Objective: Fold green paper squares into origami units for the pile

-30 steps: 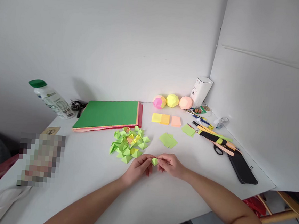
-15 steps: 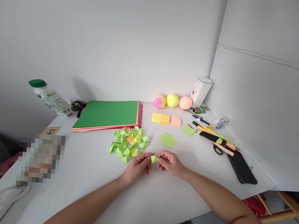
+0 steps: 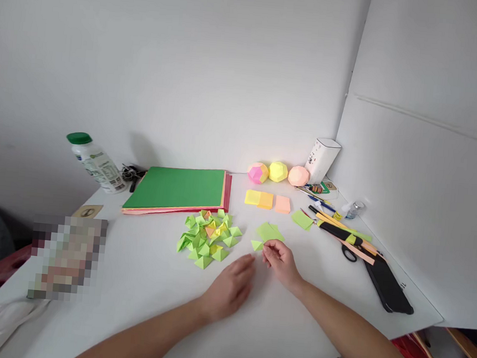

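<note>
Nearest: left hand [image 3: 229, 287], low over the white tabletop [image 3: 146, 274], blurred; fingers loosely bent, nothing visible between them, so it reads as released. A little beyond and to its right, the right hand [image 3: 282, 261] pinches one folded green paper unit [image 3: 256, 246] by its right corner, thumb against fingertips. The unit sits just in front of the loose green sheets, left of the fingertips; resting on the tabletop or held above it, I cannot tell. Progress, as judged: this unit seems folded into shape, its creasing probably finished or nearly so. Its look: small, lime green, roughly triangular with the point towards the wearer, edges crisp, no tear seen; finer creases too small to read. Left of it, beyond the left hand, a heap of folded units [image 3: 204, 250], mostly green with a few yellow and orange ones among them, peaked and overlapping at all angles; a good deal of folding looks done. Units appear separate, none clearly joined. Just past the held unit, the loose green sheets [image 3: 272, 233] lie flat and overlapping, apparently unfolded. Farther back: yellow [image 3: 252, 197], orange [image 3: 265, 201] and peach sticky notes [image 3: 283, 204], flat too. Farthest, near the wall, three faceted paper balls [image 3: 278, 172] in a row, seemingly complete.
</note>
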Demonstrator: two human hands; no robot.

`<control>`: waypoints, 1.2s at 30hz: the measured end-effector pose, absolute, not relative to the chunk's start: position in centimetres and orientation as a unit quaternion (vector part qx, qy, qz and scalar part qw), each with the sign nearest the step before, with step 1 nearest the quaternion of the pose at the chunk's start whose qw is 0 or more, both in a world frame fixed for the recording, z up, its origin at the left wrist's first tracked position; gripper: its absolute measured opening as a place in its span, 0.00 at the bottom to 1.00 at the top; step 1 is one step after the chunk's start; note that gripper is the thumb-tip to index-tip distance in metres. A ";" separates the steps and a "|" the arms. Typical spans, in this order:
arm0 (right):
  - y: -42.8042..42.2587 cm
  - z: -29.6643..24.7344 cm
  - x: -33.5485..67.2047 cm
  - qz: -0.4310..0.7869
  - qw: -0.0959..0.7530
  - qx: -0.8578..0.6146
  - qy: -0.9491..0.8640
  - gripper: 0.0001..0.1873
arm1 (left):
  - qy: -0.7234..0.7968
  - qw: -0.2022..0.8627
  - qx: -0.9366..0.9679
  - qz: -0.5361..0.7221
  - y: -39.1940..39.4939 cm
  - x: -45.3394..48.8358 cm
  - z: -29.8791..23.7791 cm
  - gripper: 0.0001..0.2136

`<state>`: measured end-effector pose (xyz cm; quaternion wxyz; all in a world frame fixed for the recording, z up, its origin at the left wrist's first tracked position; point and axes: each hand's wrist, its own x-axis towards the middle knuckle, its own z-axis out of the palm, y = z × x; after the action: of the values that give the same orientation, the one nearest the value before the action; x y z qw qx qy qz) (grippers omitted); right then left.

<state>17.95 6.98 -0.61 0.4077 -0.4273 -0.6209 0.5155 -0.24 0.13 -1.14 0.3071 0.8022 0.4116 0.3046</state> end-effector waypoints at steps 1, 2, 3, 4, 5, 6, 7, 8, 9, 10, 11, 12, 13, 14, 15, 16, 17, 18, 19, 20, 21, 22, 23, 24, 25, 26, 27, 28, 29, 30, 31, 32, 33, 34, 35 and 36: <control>7.5 -0.4 17.9 0.477 0.418 -0.436 -0.639 0.11 | 0.372 0.260 0.857 0.245 0.0 -0.3 -1.1 0.24; 8.1 -0.2 17.7 0.436 0.421 -0.443 -0.660 0.10 | 0.354 0.222 0.887 0.195 -0.1 -0.3 -1.1 0.28; 8.8 0.1 17.3 0.398 0.419 -0.443 -0.686 0.08 | 0.348 0.193 0.902 0.166 -0.2 -0.3 -1.0 0.32; 9.7 0.5 16.9 0.362 0.417 -0.438 -0.709 0.07 | 0.347 0.176 0.909 0.150 -0.3 -0.4 -0.9 0.35; 10.7 0.8 16.3 0.327 0.414 -0.438 -0.728 0.06 | 0.337 0.167 0.917 0.132 -0.3 -0.4 -0.8 0.36; 11.7 1.0 15.7 0.294 0.405 -0.441 -0.745 0.06 | 0.334 0.161 0.920 0.124 -0.4 -0.4 -0.7 0.37; 12.8 1.1 15.0 0.261 0.388 -0.446 -0.763 0.05 | 0.332 0.157 0.923 0.118 -0.4 -0.4 -0.6 0.38; 13.9 1.2 14.2 0.239 0.364 -0.454 -0.777 0.05 | 0.331 0.152 0.924 0.114 -0.4 -0.5 -0.5 0.38; 15.0 1.1 13.5 0.224 0.339 -0.469 -0.784 0.05 | 0.332 0.147 0.925 0.113 -0.4 -0.4 -0.5 0.38; 15.9 1.0 12.9 0.223 0.328 -0.473 -0.787 0.05 | 0.335 0.142 0.925 0.112 -0.4 -0.4 -0.5 0.38; 16.7 0.8 12.3 0.222 0.321 -0.475 -0.789 0.05 | 0.336 0.135 0.925 0.113 -0.4 -0.3 -0.6 0.38; 17.3 0.6 12.0 0.222 0.313 -0.476 -0.791 0.05 | 0.337 0.130 0.926 0.114 -0.4 -0.2 -0.8 0.38; 17.8 0.4 11.7 0.222 0.303 -0.478 -0.794 0.05 | 0.342 0.125 0.925 0.112 -0.4 -0.1 -1.0 0.38; 18.2 0.1 11.7 0.223 0.293 -0.476 -0.798 0.05 | 0.351 0.120 0.922 0.112 -0.5 0.0 -1.2 0.37; 18.4 -0.1 11.7 0.224 0.284 -0.473 -0.803 0.05 | 0.368 0.111 0.916 0.119 -0.5 0.2 -1.5 0.37; 18.6 -0.2 11.8 0.223 0.277 -0.470 -0.808 0.05 | 0.378 0.104 0.911 0.124 -0.6 0.3 -1.8 0.37; 18.7 -0.4 11.9 0.222 0.271 -0.467 -0.812 0.05 | 0.383 0.098 0.910 0.128 -0.6 0.4 -2.0 0.37; 18.7 -0.5 12.1 0.219 0.266 -0.465 -0.815 0.05 | 0.384 0.095 0.909 0.131 -0.6 0.5 -2.1 0.37; 18.7 -0.7 12.1 0.216 0.263 -0.464 -0.818 0.04 | 0.385 0.092 0.909 0.135 -0.7 0.6 -2.3 0.37; 18.7 -0.8 12.1 0.213 0.260 -0.463 -0.820 0.04 | 0.383 0.092 0.909 0.136 -0.7 0.6 -2.3 0.37; 18.7 -0.9 12.0 0.209 0.260 -0.462 -0.822 0.04 | 0.382 0.094 0.909 0.137 -0.6 0.6 -2.3 0.37; 18.7 -1.0 12.0 0.204 0.260 -0.462 -0.823 0.04 | 0.378 0.098 0.911 0.133 -0.6 0.5 -2.2 0.37; 18.7 -1.1 11.9 0.201 0.263 -0.461 -0.824 0.04 | 0.377 0.102 0.912 0.128 -0.6 0.5 -2.2 0.37; 18.6 -1.1 11.9 0.198 0.267 -0.458 -0.824 0.04 | 0.377 0.105 0.912 0.124 -0.5 0.4 -2.0 0.37; 18.5 -1.0 12.1 0.196 0.273 -0.454 -0.825 0.04 | 0.375 0.108 0.913 0.120 -0.5 0.3 -1.9 0.37; 18.4 -0.9 12.5 0.194 0.281 -0.448 -0.826 0.05 | 0.371 0.110 0.915 0.117 -0.4 0.1 -1.8 0.37; 18.2 -0.8 13.0 0.191 0.291 -0.444 -0.826 0.05 | 0.364 0.111 0.917 0.116 -0.4 0.0 -1.6 0.37; 18.0 -0.7 13.7 0.186 0.300 -0.441 -0.825 0.06 | 0.356 0.111 0.921 0.117 -0.4 -0.1 -1.5 0.37; 17.7 -0.6 14.6 0.181 0.308 -0.439 -0.825 0.07 | 0.345 0.111 0.925 0.119 -0.4 -0.2 -1.4 0.37; 17.4 -0.6 15.5 0.174 0.316 -0.436 -0.825 0.08 | 0.340 0.111 0.926 0.121 -0.3 -0.3 -1.2 0.37; 16.9 -0.7 16.5 0.161 0.322 -0.426 -0.830 0.09 | 0.336 0.115 0.927 0.123 -0.3 -0.4 -1.1 0.37; 16.4 -1.0 17.3 0.145 0.321 -0.419 -0.837 0.10 | 0.337 0.119 0.926 0.124 -0.3 -0.4 -1.1 0.37; 15.9 -1.2 18.1 0.129 0.316 -0.415 -0.843 0.14 | 0.340 0.124 0.924 0.127 -0.3 -0.4 -1.1 0.37; 15.4 -1.5 18.6 0.111 0.308 -0.415 -0.849 0.18 | 0.345 0.126 0.920 0.136 -0.3 -0.5 -1.1 0.37; 14.8 -1.8 19.0 0.093 0.299 -0.412 -0.856 0.20 | 0.338 0.131 0.921 0.140 -0.3 -0.5 -1.1 0.37; 14.4 -2.1 19.1 0.074 0.293 -0.407 -0.862 0.21 | 0.334 0.136 0.921 0.145 -0.2 -0.5 -1.1 0.37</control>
<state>19.13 14.40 -2.08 0.2934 -0.4066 -0.8620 0.0743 -0.48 -0.24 -1.15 0.1364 0.9212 0.3344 0.1447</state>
